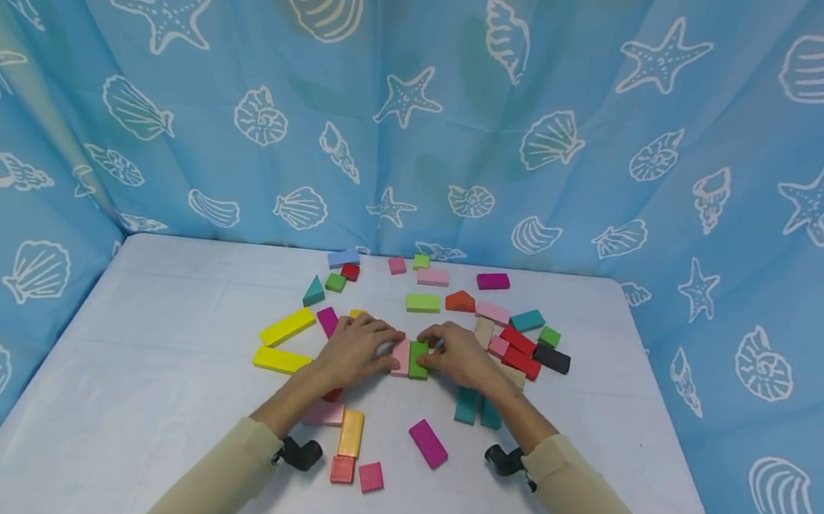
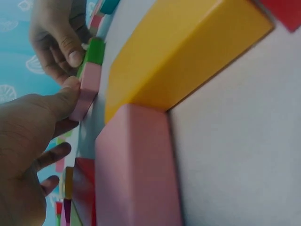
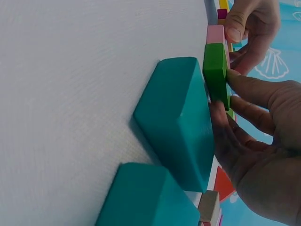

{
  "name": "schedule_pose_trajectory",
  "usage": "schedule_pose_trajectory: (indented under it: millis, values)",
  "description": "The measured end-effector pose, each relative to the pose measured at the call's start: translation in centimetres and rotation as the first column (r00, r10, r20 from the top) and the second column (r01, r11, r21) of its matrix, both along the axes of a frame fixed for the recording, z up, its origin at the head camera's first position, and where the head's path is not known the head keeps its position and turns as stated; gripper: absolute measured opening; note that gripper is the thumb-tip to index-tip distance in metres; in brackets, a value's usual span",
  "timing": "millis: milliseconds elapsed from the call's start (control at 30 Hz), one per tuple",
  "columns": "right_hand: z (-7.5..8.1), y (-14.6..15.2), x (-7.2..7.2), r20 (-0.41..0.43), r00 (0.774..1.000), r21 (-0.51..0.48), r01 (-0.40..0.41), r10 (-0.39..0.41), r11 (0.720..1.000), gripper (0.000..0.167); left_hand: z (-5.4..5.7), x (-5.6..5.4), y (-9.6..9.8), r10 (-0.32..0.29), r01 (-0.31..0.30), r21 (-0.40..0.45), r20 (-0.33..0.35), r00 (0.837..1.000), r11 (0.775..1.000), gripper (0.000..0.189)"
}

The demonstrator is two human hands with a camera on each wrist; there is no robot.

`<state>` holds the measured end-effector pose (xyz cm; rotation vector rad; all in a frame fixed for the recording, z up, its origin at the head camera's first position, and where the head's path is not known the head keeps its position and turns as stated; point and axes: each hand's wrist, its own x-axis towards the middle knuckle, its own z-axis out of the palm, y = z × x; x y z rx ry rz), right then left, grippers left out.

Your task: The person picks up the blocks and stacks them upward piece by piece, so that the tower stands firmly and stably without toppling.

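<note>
A pink block (image 1: 400, 360) and a green block (image 1: 418, 362) lie side by side at mid-table, long sides together. My left hand (image 1: 357, 350) pinches the pink block from the left, its thumb (image 2: 69, 96) on the near part and a finger beyond. From the other side my right hand (image 1: 463, 358) grips the green block, with the thumb at its top edge and fingers along its far side in the right wrist view. Two teal blocks (image 3: 176, 117) stand near the right wrist. By the left wrist are a yellow-orange block (image 2: 183, 52) and another pink block (image 2: 136, 165).
Yellow blocks (image 1: 287, 327) lie left of the left hand. Red blocks (image 1: 521, 363), a black block (image 1: 552, 357) and wooden ones crowd the right. A magenta block (image 1: 428, 444) lies in front. Several more blocks line the back, before a blue shell-print curtain (image 1: 407, 164).
</note>
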<state>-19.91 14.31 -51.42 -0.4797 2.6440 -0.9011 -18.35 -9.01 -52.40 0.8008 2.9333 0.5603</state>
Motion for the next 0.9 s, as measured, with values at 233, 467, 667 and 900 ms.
schedule_pose_trajectory:
  millis: [233, 467, 667, 900]
  values:
    - [1.3, 3.1, -1.0, -0.075, 0.996, 0.017, 0.041, -0.04, 0.999, 0.042, 1.4, -1.3, -2.8, 0.089, -0.09, 0.041, 0.017, 0.996, 0.995, 0.054]
    - [2.0, 7.9, -2.6, -0.116, 0.987, 0.127, 0.127, -0.112, 0.984, 0.041, 1.1, -2.7, -5.8, 0.218, -0.218, -0.01, 0.096, 0.971, 0.976, 0.06]
    - [1.3, 9.4, -3.2, -0.092, 0.99, 0.227, 0.124, -0.106, 0.966, 0.051, 0.9, -2.9, -6.2, 0.208, -0.202, -0.053, 0.132, 0.969, 0.978, 0.065]
    - [1.6, 9.5, -3.7, -0.059, 0.991, 0.211, 0.132, -0.122, 0.968, 0.06, 1.1, -3.0, -5.9, 0.208, -0.204, -0.042, 0.121, 0.971, 0.978, 0.059]
